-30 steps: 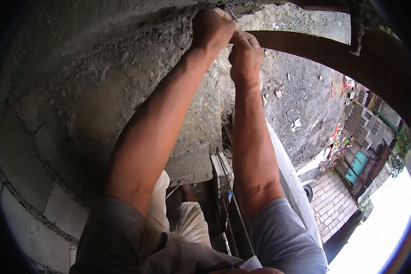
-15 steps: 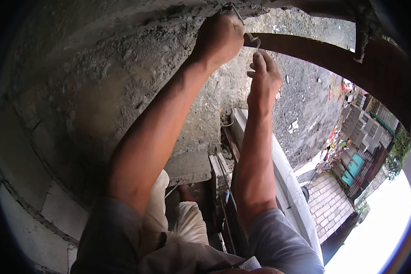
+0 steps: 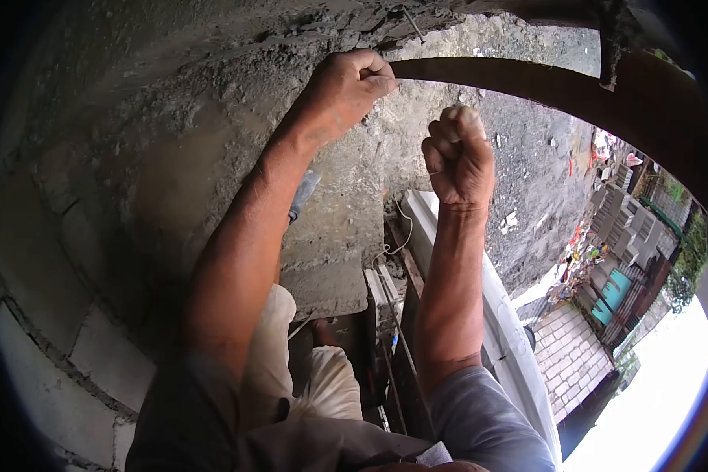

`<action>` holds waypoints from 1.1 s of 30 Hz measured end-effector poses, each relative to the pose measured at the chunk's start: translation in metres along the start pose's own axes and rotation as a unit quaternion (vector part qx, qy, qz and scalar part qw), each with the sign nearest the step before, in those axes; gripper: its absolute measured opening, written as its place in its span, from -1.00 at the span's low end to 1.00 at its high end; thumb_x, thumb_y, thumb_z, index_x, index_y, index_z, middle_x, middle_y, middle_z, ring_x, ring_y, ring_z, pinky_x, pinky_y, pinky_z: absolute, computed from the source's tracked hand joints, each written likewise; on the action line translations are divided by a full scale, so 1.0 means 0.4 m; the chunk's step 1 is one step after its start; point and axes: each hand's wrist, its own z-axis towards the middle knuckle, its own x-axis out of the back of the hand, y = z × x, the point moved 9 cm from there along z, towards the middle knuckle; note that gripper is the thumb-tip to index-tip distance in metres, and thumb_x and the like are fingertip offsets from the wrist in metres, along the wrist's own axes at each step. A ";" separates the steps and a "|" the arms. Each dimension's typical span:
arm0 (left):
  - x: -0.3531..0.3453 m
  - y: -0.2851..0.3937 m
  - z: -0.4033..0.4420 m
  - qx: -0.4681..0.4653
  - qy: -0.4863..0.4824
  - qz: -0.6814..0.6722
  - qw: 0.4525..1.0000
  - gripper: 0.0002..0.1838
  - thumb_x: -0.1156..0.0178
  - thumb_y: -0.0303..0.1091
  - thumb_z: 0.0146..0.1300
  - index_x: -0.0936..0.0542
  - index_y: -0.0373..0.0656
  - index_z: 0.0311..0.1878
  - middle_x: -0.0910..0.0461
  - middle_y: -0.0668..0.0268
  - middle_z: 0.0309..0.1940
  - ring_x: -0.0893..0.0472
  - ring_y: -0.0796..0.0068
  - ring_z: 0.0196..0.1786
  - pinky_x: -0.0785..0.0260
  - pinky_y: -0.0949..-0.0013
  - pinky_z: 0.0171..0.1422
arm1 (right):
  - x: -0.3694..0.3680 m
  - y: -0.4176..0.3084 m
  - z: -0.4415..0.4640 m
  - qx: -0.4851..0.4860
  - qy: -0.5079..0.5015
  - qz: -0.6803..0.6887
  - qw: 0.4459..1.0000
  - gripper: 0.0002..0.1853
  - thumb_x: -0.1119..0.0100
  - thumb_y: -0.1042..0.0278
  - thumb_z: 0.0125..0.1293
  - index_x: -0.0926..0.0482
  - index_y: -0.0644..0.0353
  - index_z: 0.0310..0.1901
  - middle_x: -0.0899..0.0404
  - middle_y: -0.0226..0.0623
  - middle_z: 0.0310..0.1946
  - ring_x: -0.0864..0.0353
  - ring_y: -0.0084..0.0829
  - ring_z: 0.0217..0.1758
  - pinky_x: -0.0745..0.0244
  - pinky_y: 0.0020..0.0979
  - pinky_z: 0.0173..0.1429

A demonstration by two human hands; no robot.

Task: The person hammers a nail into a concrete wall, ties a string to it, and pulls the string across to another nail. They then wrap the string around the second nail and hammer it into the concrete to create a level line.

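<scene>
- Your left hand (image 3: 355,85) is pinched, your right hand (image 3: 461,157) curled; I cannot tell what either grips.
- The rod (image 3: 414,25) juts near your left knuckles: a careless reach could scrape them.
- The cord (image 3: 410,226) hangs slack beside the rail (image 3: 502,326); pulling could snag it.

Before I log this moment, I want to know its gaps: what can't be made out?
In the head view:
Left hand: closed fingers hide whether it grips anything.
Right hand: curled fingers hide what, if anything, it holds.
Grey object: partly behind the left forearm.
Brown beam: right end lost in the dark picture edge.
</scene>
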 end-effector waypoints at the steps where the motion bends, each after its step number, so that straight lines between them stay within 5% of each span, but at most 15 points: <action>1: -0.008 -0.003 0.000 -0.004 0.005 -0.044 0.999 -0.79 -0.24 -0.28 0.33 -0.66 -0.22 -0.12 -0.65 0.39 -0.29 -0.58 0.60 -0.25 -0.48 0.45 -0.20 | -0.014 0.002 0.002 0.019 -0.013 -0.037 0.999 -0.85 -0.18 0.31 0.40 -0.54 0.18 -0.30 -0.31 -0.59 -0.57 -0.12 -0.78 -0.64 0.00 -0.66 -0.60; 4: -0.043 -0.012 -0.009 0.000 -0.005 -0.133 0.991 -0.77 -0.24 -0.27 0.34 -0.66 -0.24 -0.11 -0.64 0.38 -0.27 -0.59 0.59 -0.24 -0.52 0.44 -0.18 | -0.021 0.034 0.029 0.015 0.014 -0.271 0.962 -0.84 -0.23 0.29 0.36 -0.56 0.18 -0.30 -0.31 -0.61 -0.61 -0.17 -0.75 -0.63 -0.03 -0.61 -0.59; 9: -0.068 -0.010 -0.023 -0.002 -0.037 -0.186 0.982 -0.73 -0.25 -0.24 0.33 -0.65 -0.29 -0.10 -0.63 0.31 -0.28 -0.60 0.59 -0.26 -0.53 0.45 -0.20 | -0.028 0.003 0.032 0.048 0.046 -0.434 0.898 -0.83 -0.26 0.30 0.34 -0.59 0.22 -0.30 -0.33 -0.59 -0.64 -0.26 -0.70 -0.61 -0.15 -0.57 -0.55; 11: -0.051 -0.040 -0.012 0.042 0.042 -0.201 0.978 -0.71 -0.28 -0.21 0.31 -0.66 -0.26 -0.10 -0.62 0.34 -0.31 -0.59 0.62 -0.27 -0.52 0.46 -0.21 | -0.019 0.005 0.028 0.055 0.033 -0.474 0.878 -0.82 -0.26 0.31 0.33 -0.60 0.26 -0.28 -0.35 -0.57 -0.64 -0.30 -0.68 -0.60 -0.22 -0.56 -0.54; 13: -0.040 -0.056 -0.008 0.055 0.069 -0.243 0.966 -0.71 -0.30 -0.20 0.30 -0.66 -0.25 -0.11 -0.61 0.39 -0.35 -0.57 0.65 -0.32 -0.51 0.47 -0.23 | 0.010 0.051 0.022 -0.013 0.019 -0.197 0.980 -0.82 -0.18 0.31 0.39 -0.60 0.27 -0.20 -0.39 -0.50 -0.59 -0.35 -0.64 -0.55 -0.32 -0.55 -0.51; 14: -0.031 -0.070 -0.007 0.067 0.096 -0.286 0.951 -0.71 -0.32 -0.19 0.28 -0.67 -0.23 -0.12 -0.60 0.43 -0.39 -0.55 0.67 -0.36 -0.50 0.48 -0.24 | 0.021 0.052 0.019 -0.011 0.018 -0.197 0.980 -0.82 -0.18 0.31 0.39 -0.60 0.27 -0.20 -0.39 -0.50 -0.59 -0.35 -0.64 -0.55 -0.32 -0.55 -0.51; 16: -0.041 -0.055 -0.005 0.060 0.098 -0.293 0.949 -0.73 -0.34 -0.20 0.25 -0.67 -0.20 -0.15 -0.56 0.49 -0.46 -0.49 0.70 -0.45 -0.47 0.50 -0.26 | -0.009 0.059 0.002 -0.026 -0.027 0.051 0.998 -0.80 -0.11 0.32 0.43 -0.57 0.31 -0.13 -0.41 -0.43 -0.53 -0.39 -0.59 -0.51 -0.40 -0.53 -0.47; 21: -0.056 -0.056 0.007 -0.004 0.129 -0.281 0.951 -0.82 -0.31 -0.33 0.28 -0.66 -0.22 -0.15 -0.60 0.44 -0.44 -0.51 0.69 -0.43 -0.41 0.51 -0.33 | -0.026 0.069 0.050 0.037 -0.012 -0.055 0.998 -0.79 -0.19 0.51 0.34 -0.52 0.40 -0.04 -0.64 -0.17 -0.30 -0.63 -0.50 -0.31 -0.39 -0.59 -0.46; 27: -0.049 -0.036 0.019 -0.051 0.112 -0.185 0.975 -0.82 -0.24 -0.37 0.32 -0.66 -0.25 -0.11 -0.61 0.42 -0.41 -0.49 0.69 -0.39 -0.36 0.54 -0.32 | -0.009 0.055 0.065 0.108 0.050 -0.186 0.975 -0.77 -0.19 0.48 0.32 -0.49 0.39 -0.04 -0.60 -0.26 -0.37 -0.55 -0.54 -0.46 -0.39 -0.57 -0.52; 31: -0.054 -0.025 0.023 -0.044 0.079 -0.168 0.982 -0.83 -0.24 -0.36 0.32 -0.66 -0.22 -0.11 -0.61 0.44 -0.40 -0.50 0.70 -0.38 -0.38 0.54 -0.30 | 0.005 0.112 0.111 0.024 0.074 0.040 0.996 -0.83 -0.15 0.46 0.33 -0.50 0.38 -0.12 -0.52 -0.32 -0.46 -0.48 -0.54 -0.55 -0.36 -0.55 -0.57; 33: -0.049 -0.012 0.009 -0.066 0.074 -0.201 0.974 -0.84 -0.22 -0.36 0.34 -0.67 -0.19 -0.10 -0.60 0.45 -0.42 -0.51 0.70 -0.40 -0.40 0.55 -0.36 | 0.002 0.103 0.139 0.015 0.071 -0.014 0.997 -0.82 -0.17 0.46 0.32 -0.51 0.38 -0.14 -0.53 -0.31 -0.47 -0.48 -0.54 -0.55 -0.35 -0.55 -0.57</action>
